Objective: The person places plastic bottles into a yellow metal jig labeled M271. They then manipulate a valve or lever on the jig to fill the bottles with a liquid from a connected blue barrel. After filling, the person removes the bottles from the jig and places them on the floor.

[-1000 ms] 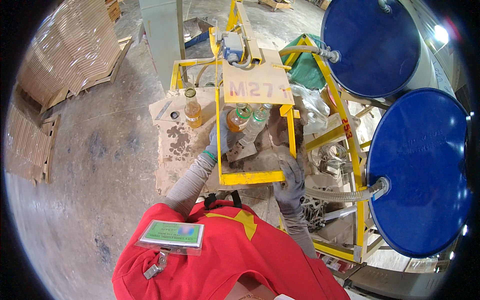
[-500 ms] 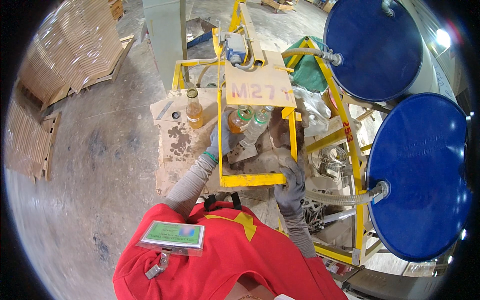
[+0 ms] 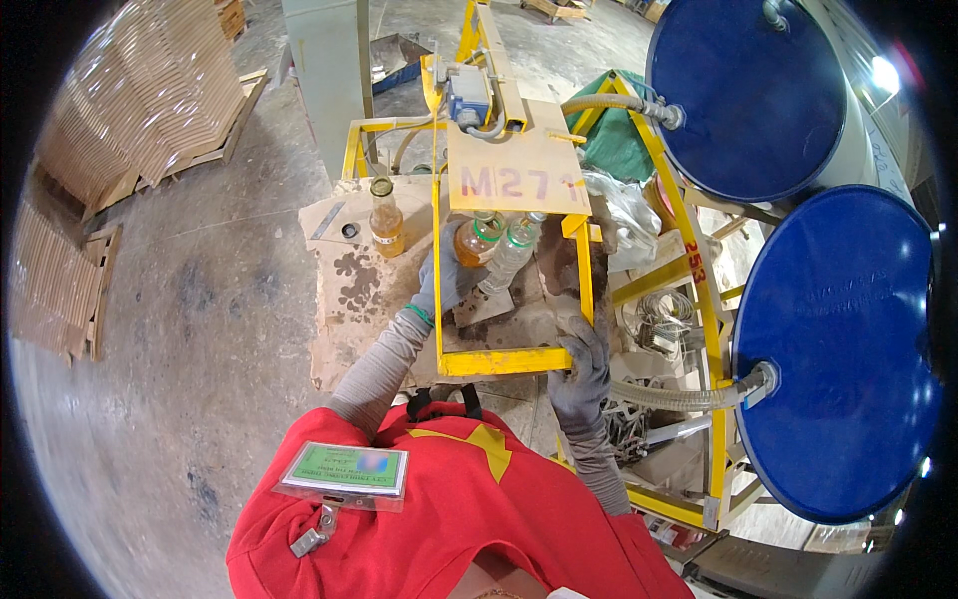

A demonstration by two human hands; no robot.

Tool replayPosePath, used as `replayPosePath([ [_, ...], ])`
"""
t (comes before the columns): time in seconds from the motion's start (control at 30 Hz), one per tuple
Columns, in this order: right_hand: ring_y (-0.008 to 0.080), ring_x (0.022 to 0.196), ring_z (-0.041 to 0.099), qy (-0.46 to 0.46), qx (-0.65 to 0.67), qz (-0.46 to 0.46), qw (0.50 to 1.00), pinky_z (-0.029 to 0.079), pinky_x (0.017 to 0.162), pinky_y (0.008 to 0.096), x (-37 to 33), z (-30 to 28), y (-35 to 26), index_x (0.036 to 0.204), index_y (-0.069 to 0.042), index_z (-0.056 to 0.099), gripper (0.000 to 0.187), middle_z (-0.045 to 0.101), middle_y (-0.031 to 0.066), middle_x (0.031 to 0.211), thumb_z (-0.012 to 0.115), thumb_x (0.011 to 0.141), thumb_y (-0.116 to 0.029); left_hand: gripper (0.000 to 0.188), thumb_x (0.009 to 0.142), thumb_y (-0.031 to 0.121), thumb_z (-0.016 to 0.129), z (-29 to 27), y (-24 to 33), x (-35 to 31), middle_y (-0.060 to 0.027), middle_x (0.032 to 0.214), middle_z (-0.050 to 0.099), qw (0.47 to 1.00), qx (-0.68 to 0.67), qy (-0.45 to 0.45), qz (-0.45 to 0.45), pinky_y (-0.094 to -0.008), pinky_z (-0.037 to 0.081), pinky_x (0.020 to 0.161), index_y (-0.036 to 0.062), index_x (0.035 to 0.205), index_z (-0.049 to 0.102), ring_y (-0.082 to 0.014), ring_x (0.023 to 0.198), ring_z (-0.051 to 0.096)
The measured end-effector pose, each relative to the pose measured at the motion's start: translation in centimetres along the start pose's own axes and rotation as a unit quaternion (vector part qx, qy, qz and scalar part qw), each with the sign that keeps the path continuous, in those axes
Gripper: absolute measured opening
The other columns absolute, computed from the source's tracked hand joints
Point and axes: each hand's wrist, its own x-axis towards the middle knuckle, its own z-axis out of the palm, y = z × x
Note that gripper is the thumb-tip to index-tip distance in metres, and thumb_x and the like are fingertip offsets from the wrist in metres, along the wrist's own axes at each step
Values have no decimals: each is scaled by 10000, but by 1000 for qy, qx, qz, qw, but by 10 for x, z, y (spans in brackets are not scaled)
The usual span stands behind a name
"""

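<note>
My left hand (image 3: 439, 278), in a grey glove, reaches behind the left bar of a yellow metal frame (image 3: 504, 361). It is closed around a clear glass bottle (image 3: 472, 247) with amber liquid and a green ring at its neck; some of its fingers are hidden. Touching that bottle on the right is a clear bottle (image 3: 511, 258), also green-ringed and tilted. The gloved right hand (image 3: 581, 371) grips the frame's near right corner. To the left, a tall glass bottle (image 3: 387, 222) with amber liquid in its lower part stands upright on a stained cardboard sheet (image 3: 339, 344).
A tan board (image 3: 514, 170) on the frame overhangs the bottles, with a blue-grey box (image 3: 469, 97) behind it. Two blue-topped drums (image 3: 838, 349) with hoses stand at the right. A metal strip (image 3: 327, 221) and small dark ring (image 3: 349, 230) lie on the cardboard.
</note>
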Motion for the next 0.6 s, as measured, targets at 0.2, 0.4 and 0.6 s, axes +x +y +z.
replayPosePath([
  [0.2, 395, 1174, 455, 0, -12, -12, 1000, 404, 950, 434, 3, -1, -2, 949, -56, 523, 309, 543, 135, 1130, 697, 696, -22, 749, 599, 106, 777, -1, 2, 0, -148, 1135, 537, 1000, -13, 4, -1, -381, 440, 901, 80, 1234, 380, -308, 1074, 531],
  [0.4, 397, 1179, 450, 2, -6, -6, 1000, 402, 951, 436, 3, -3, -2, 939, -49, 527, 303, 543, 141, 1121, 697, 691, -12, 777, 603, 223, 818, -6, 9, 0, -138, 1173, 538, 998, 63, -17, -14, -361, 453, 899, 43, 1227, 393, -244, 1064, 547],
  [0.6, 395, 1196, 435, -25, 9, 9, 1000, 400, 952, 431, 11, -12, -9, 959, -48, 527, 356, 520, 149, 1158, 700, 656, 20, 765, 614, 137, 774, -4, 3, 0, -142, 1162, 524, 1000, 17, -14, -15, -386, 432, 909, 86, 1251, 354, -306, 1093, 521],
])
